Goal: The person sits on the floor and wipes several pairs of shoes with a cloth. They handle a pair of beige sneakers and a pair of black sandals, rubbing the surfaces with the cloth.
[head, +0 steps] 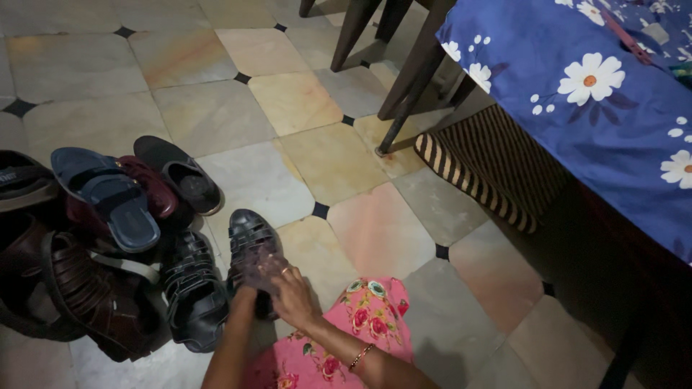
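Both hands seemingly grasp black sandal beside shoe pile.

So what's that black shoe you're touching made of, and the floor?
The black strappy sandal under the right hand looks like moulded rubber or plastic: dull sheen, thick woven-look straps. It could be leather; the dim light leaves that open. The floor looks like polished stone tile, marbled and faintly glossy.
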